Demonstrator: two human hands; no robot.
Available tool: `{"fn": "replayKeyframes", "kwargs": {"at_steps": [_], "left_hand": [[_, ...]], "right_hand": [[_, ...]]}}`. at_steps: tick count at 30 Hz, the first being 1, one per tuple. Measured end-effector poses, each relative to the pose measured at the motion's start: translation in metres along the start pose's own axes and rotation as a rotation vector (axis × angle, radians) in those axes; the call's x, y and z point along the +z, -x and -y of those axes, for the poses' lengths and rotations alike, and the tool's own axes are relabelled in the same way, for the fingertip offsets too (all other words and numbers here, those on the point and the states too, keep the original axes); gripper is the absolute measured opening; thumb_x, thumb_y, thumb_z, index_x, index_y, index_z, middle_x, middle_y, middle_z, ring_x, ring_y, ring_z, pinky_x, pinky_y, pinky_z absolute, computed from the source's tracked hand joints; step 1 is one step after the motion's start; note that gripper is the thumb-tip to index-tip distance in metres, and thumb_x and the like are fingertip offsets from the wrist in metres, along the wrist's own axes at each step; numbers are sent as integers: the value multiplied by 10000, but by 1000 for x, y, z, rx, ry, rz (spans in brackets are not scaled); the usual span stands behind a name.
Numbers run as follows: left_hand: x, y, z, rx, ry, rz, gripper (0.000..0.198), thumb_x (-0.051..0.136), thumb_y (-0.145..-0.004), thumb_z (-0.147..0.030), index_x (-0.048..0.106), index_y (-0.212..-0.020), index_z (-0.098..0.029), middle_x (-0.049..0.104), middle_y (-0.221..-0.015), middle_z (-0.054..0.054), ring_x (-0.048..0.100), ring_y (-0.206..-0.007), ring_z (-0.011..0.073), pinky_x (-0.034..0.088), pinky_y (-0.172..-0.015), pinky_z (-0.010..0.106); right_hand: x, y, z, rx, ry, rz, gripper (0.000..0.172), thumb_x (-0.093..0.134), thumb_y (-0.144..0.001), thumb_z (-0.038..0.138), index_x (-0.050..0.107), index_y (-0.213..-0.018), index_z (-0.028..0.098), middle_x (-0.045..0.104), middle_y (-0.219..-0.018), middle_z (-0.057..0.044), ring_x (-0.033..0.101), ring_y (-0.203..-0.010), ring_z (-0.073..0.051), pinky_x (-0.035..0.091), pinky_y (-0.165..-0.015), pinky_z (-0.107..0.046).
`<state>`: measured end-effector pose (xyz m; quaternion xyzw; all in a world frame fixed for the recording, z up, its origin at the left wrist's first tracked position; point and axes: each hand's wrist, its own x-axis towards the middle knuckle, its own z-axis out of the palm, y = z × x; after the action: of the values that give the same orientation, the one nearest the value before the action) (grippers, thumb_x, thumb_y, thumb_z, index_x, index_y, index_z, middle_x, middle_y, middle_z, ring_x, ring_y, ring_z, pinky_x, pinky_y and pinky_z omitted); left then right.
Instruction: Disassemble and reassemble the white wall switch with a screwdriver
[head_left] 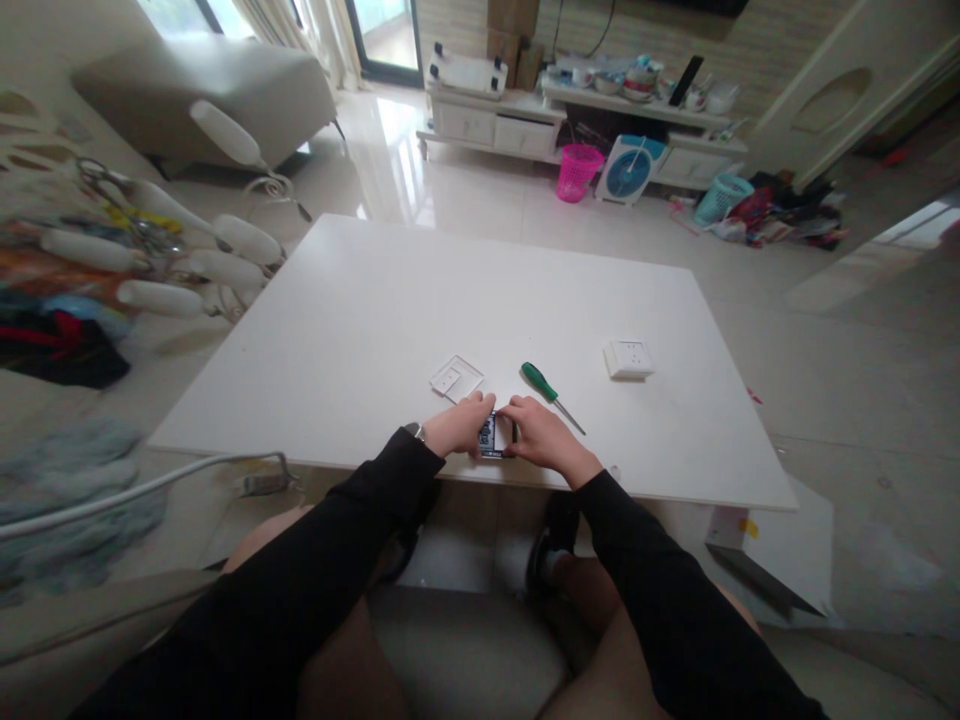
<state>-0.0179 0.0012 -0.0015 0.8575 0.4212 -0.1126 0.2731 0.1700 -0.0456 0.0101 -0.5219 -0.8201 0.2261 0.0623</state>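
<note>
Near the front edge of the white table (360, 310), my left hand (463, 424) and my right hand (541, 432) close round a small square wall socket part (496, 436), dark with a white section. My left fingers grip its left side, my right fingers its right side; the fingers cover parts of it. Just beyond my left hand lies a white socket faceplate (457, 377). A green-handled screwdriver (540, 382) rests beyond my right hand, its shaft pointing toward the front right. Farther right sits a white wall socket (630, 360) on a box-like base.
A white lamp with several curled arms (225, 240) stands by the table's left edge. A pale cable (150, 490) curves in at lower left. Under the right corner is a white box (787, 540). Beyond the table are a pink basket (577, 172) and a blue fan (630, 170).
</note>
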Motion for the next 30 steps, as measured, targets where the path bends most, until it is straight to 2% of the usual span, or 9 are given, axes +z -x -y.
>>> {"fn": "replayKeyframes", "kwargs": {"at_steps": [8, 11, 16, 21, 24, 27, 30], "left_hand": [[0, 0, 0, 8, 12, -25, 843, 985, -517, -174, 450, -1167, -205, 578, -1250, 115, 661, -1148, 304, 529, -940, 367], [0, 0, 0, 8, 2, -19, 825, 979, -537, -173, 449, -1169, -199, 571, -1270, 128, 657, -1161, 311, 529, -947, 366], [0, 0, -2, 5, 4, 1, 837, 982, -549, -173, 445, -1192, -173, 557, -1299, 158, 643, -1191, 328, 525, -961, 365], [-3, 3, -5, 12, -14, 4, 788, 945, -599, -158, 449, -1211, -159, 558, -1296, 168, 643, -1181, 323, 520, -965, 371], [-6, 4, -7, 21, -2, 13, 766, 940, -632, -256, 460, -1216, -140, 564, -1285, 182, 635, -1183, 334, 521, -963, 380], [-6, 5, -9, 26, 20, 5, 684, 883, -737, -377, 475, -1222, -119, 578, -1263, 194, 632, -1180, 339, 519, -962, 387], [-5, 4, -11, 24, -3, -29, 619, 854, -785, -357, 486, -1220, -115, 590, -1253, 192, 630, -1182, 334, 505, -969, 383]], "right_hand": [[4, -2, 3, 43, 38, -21, 458, 952, -648, 217, 700, -1030, 219, 629, -1028, -63, 575, -1002, -253, 487, -803, -349], [5, -3, 2, 73, 11, -29, 496, 963, -631, 239, 705, -1055, 225, 623, -1081, -62, 590, -1007, -244, 494, -793, -340], [6, -4, 1, 178, -59, 4, 549, 970, -609, 246, 711, -1093, 219, 620, -1116, -45, 624, -895, -200, 480, -745, -311], [5, -4, 1, 168, -50, 16, 553, 960, -615, 243, 720, -1112, 209, 630, -1056, -37, 620, -840, -191, 459, -739, -305], [5, -3, 1, 157, -59, 12, 534, 948, -628, 236, 725, -1111, 203, 630, -1057, -37, 614, -842, -189, 454, -742, -302], [5, -4, -1, 159, -87, 10, 544, 951, -623, 229, 726, -1117, 198, 625, -1064, -37, 611, -856, -186, 456, -752, -297], [7, -6, -3, 171, -109, 15, 549, 966, -598, 232, 731, -1093, 199, 618, -1065, -33, 608, -862, -178, 456, -756, -289]]}}
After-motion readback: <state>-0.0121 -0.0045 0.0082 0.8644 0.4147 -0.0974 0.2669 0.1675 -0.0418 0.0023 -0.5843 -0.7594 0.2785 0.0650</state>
